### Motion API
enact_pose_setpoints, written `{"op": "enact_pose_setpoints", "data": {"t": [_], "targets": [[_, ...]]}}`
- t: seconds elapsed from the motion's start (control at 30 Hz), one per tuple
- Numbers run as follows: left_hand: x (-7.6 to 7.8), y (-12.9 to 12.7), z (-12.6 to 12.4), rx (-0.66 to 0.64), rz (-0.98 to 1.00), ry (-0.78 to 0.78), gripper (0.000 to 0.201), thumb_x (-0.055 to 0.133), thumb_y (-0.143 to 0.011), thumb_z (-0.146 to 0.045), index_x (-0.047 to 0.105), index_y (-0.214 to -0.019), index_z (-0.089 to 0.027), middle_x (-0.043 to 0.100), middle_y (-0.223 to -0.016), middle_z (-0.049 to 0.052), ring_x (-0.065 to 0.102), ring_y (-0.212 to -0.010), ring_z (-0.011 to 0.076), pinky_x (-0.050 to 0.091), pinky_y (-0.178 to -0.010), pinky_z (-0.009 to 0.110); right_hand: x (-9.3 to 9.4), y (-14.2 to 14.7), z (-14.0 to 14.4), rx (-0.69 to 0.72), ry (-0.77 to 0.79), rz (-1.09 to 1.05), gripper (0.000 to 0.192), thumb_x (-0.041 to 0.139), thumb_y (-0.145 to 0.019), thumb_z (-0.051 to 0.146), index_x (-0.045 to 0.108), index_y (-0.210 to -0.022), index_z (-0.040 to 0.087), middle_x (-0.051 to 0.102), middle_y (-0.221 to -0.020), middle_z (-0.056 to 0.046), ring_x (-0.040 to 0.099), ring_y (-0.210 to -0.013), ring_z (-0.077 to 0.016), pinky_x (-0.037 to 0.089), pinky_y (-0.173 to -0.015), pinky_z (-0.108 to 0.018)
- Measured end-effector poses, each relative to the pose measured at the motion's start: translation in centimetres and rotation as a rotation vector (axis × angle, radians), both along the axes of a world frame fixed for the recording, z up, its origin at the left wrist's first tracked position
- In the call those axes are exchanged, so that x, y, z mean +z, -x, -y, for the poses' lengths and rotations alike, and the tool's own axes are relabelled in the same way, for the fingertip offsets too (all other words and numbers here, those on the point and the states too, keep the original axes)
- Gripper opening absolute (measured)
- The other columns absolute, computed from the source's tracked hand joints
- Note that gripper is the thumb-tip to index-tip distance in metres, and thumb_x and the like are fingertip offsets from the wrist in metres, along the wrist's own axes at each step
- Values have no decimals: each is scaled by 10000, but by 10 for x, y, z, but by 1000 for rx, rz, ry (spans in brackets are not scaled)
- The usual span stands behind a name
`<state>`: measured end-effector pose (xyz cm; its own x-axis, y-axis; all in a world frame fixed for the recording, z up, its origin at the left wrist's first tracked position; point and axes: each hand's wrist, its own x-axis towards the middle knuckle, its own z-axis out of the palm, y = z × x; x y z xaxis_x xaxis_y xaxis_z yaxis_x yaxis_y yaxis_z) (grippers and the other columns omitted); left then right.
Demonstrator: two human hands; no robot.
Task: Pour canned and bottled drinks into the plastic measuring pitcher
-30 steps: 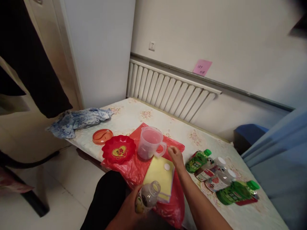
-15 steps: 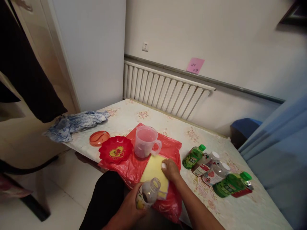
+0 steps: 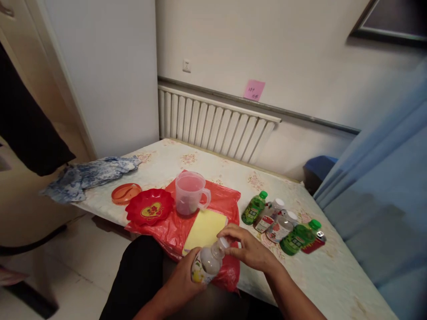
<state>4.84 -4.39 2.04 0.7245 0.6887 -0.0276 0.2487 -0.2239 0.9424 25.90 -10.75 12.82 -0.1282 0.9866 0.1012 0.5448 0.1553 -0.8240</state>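
Note:
My left hand (image 3: 187,273) is wrapped round a clear plastic bottle (image 3: 211,262) with a yellow fruit label, held tilted above my lap. The fingers of my right hand (image 3: 245,246) pinch a white bottle cap (image 3: 223,243) at the bottle's mouth. Whether the cap is threaded on, I cannot tell. Just beyond my hands lies a yellow notepad (image 3: 207,226) on a red plastic bag (image 3: 220,193). A translucent measuring jug (image 3: 189,195) stands on the bag behind the pad, its handle to the right.
A red scalloped plate (image 3: 150,206) and an orange round lid (image 3: 126,194) lie to the left, near a blue-white cloth (image 3: 96,173). At right stand several bottles, among them a green bottle (image 3: 254,208), and a red can (image 3: 313,244). All rest on a floral tablecloth (image 3: 227,169).
My right hand has brought the white cap from above the yellow pad to the bottle's mouth. The view has turned slightly right, shifting the scene left.

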Motion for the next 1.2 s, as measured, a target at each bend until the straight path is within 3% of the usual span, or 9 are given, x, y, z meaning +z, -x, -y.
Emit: {"op": "enact_pose_setpoints", "data": {"t": [0.37, 0.67, 0.8, 0.9, 1.07, 1.2], "targets": [[8, -16, 11, -80, 18, -64, 620, 597, -565, -98, 501, -1165, -216, 633, -1076, 13, 572, -968, 207, 453, -864, 275, 2, -4, 28, -74, -55, 88, 246, 675, -778, 170, 687, -1011, 245, 609, -942, -19, 566, -852, -179, 447, -772, -290], [9, -26, 15, -108, 45, -45, 633, 601, -547, -77, 499, -1157, -210, 638, -1104, 22, 580, -987, 214, 456, -857, 275, -13, -4, 38, -277, -53, 163, 148, 710, -751, 227, 673, -895, 226, 602, -808, 10, 544, -730, -162, 413, -671, -270], [20, -31, 15, -102, 64, -20, 637, 587, -541, -82, 500, -1159, -212, 639, -1129, 28, 584, -1017, 224, 461, -882, 283, -28, -9, 44, -341, -87, -38, 489, 720, -723, 249, 600, -1196, 221, 647, -1001, -36, 591, -867, -200, 470, -768, -310], [29, -37, 15, -94, 76, -17, 637, 600, -545, -100, 506, -1168, -198, 649, -1123, 36, 590, -1024, 237, 469, -883, 287, -49, -6, 50, -445, -28, -223, 690, 754, -623, 196, 542, -1279, 222, 641, -1153, -61, 612, -951, -238, 501, -818, -353], [21, -57, 15, -100, 132, -61, 648, 633, -593, -163, 485, -1224, -199, 644, -1173, 50, 591, -1078, 258, 475, -936, 332, -81, 17, 59, -580, 25, -541, 708, 713, -543, 123, 562, -1221, 263, 697, -1067, -18, 664, -917, -275, 542, -767, -377], [4, -81, 20, -61, 163, -102, 667, 637, -601, -196, 481, -1249, -181, 619, -1247, 86, 564, -1161, 300, 456, -1006, 403, -91, 30, 59, -750, -39, -553, 615, 715, -553, 152, 593, -1146, 254, 709, -1031, -21, 668, -932, -287, 543, -803, -381]]}}
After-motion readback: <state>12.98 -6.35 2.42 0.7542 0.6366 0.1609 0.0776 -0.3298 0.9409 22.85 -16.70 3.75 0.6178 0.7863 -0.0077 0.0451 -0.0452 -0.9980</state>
